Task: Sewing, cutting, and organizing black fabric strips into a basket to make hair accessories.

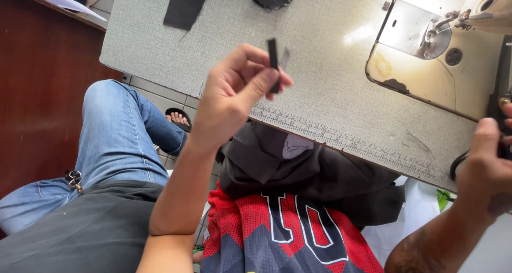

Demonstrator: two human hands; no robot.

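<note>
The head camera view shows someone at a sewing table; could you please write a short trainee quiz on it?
1. True or false: the left hand pinches a small black fabric strip above the table.
2. Where is the sewing machine? A) upper right B) lower left C) centre
3. What lies on the person's lap at the table edge?

Key: 1. True. 2. A. 3. A bundle of dark fabric. The right hand grips a dark object at the frame's right edge.
</note>
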